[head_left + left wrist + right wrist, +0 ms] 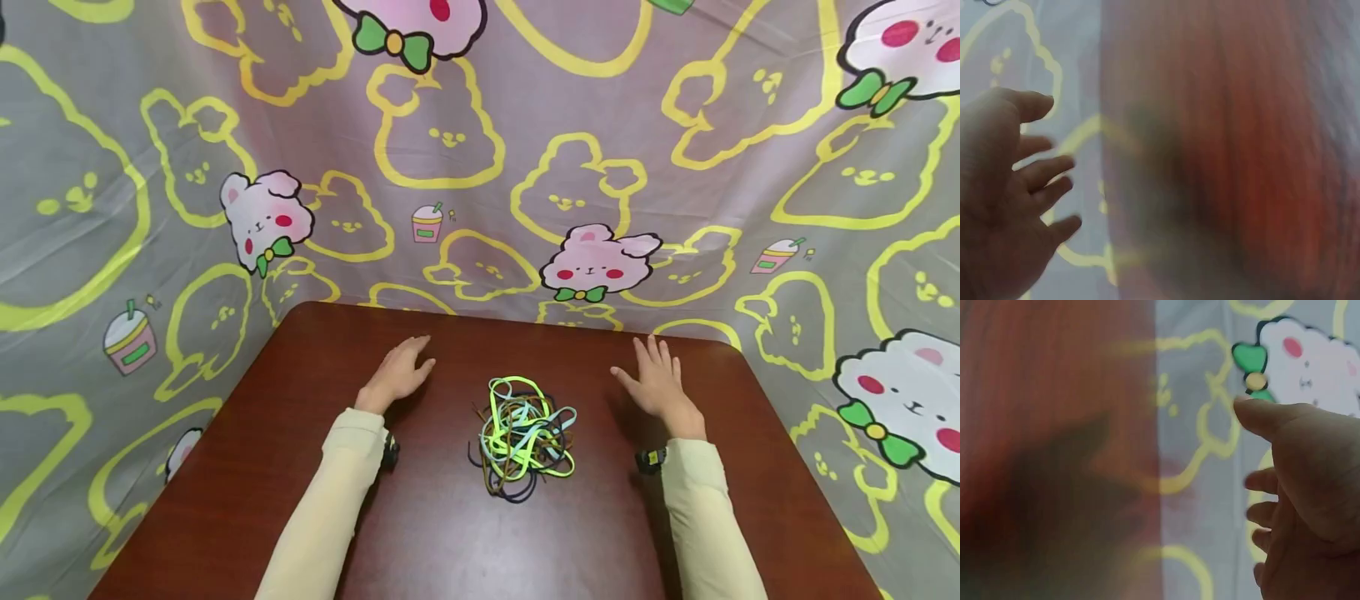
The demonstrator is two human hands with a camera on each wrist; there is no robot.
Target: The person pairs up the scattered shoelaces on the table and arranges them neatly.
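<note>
A tangled heap of laces lies in the middle of the table, with neon yellow-green, pale blue, brown and dark navy strands crossing one another. To the left of the heap, and apart from it, is my left hand, its fingers extended and nothing in its grasp. My right hand is on the other side, fingers spread, also holding nothing. Both wrist views show the bare hands, the left hand and the right hand, over the table edge region, with no lace visible there.
The dark red-brown wooden table has rounded far corners. A grey curtain printed with yellow bear outlines and white bunny faces surrounds its back and sides. Each wrist wears a small black device, such as the one on the left.
</note>
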